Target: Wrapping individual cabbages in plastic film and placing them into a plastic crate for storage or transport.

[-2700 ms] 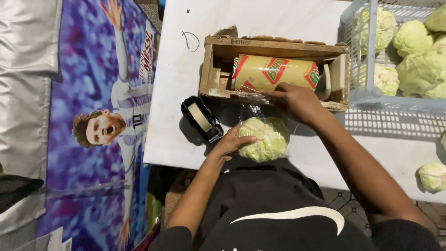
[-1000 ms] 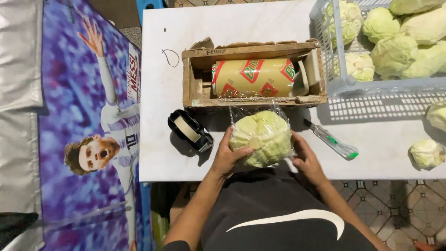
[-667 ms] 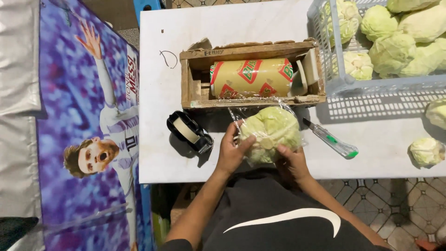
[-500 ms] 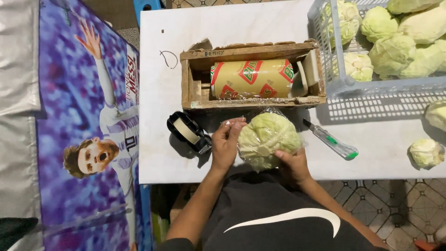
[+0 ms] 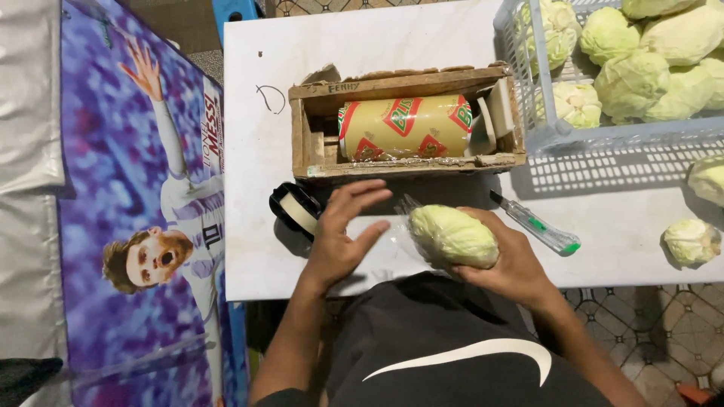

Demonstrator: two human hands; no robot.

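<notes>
Near table edge [image 5: 249, 286]: cabbage [image 5: 455, 236]; hands

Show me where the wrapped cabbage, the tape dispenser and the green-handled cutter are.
wrapped cabbage [image 5: 455, 235], head view, middle of its top.
tape dispenser [image 5: 296, 210], head view, on its tape roll.
green-handled cutter [image 5: 537, 224], head view, mid-handle.
</notes>
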